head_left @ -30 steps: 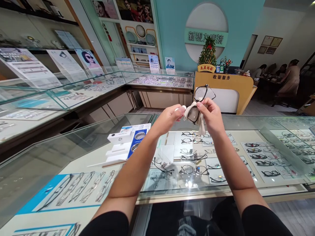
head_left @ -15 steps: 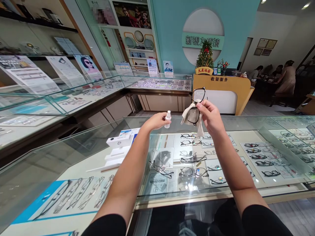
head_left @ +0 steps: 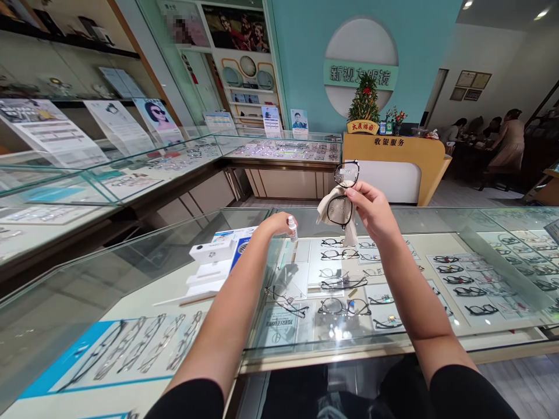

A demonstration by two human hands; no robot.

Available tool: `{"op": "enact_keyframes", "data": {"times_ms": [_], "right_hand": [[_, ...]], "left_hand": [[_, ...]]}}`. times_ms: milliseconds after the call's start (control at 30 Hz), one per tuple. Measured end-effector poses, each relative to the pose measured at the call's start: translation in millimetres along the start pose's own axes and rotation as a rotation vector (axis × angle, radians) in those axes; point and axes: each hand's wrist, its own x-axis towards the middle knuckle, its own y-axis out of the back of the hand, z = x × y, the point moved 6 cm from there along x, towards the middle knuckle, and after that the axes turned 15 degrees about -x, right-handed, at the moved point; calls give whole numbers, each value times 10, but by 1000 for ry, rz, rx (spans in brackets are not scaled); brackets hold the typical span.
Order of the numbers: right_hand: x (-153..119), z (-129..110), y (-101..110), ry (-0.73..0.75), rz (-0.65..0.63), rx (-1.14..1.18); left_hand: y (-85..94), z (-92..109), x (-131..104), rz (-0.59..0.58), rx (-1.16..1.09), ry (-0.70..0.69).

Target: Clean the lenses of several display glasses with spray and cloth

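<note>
"Where does the head view look from?"
"Above and behind the fingers (head_left: 363, 192), facing forward and slightly down across the glass tabletop (head_left: 301, 356)."
"How near?"
"Near enough for both forearms (head_left: 227, 314) up to the sleeves (head_left: 187, 401), yet wide enough for the teal wall (head_left: 299, 64) well beyond the fingers."

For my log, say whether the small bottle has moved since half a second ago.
Yes: the small bottle shifted down in view, from crossing the counter's far edge to below it.
</note>
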Motion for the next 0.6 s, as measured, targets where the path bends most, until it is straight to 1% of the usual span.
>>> {"op": "enact_keyframes", "data": {"times_ms": [200,300,367,433,500,567,600], "right_hand": [[1,0,8,6,0,-6],[2,-5,9,5,-3,-5],[-1,-10,10,6,-4,-5],[-5,-20,14,13,-3,-1],[-10,-32,18,18,-3,11],[-13,-42,20,20,-2,29],[-14,-44,19,18,-3,41]], "left_hand": [[12,28,-27,-29,11,-11],[44,80,-82,-13,7,-11],[99,123,-137,14,6,-8],[200,183,-220,72,5,-10],[332,279,-349,163,4,-28],[449,438,-533,263,-19,-80],[494,553,-648,319,-51,-141]]}}
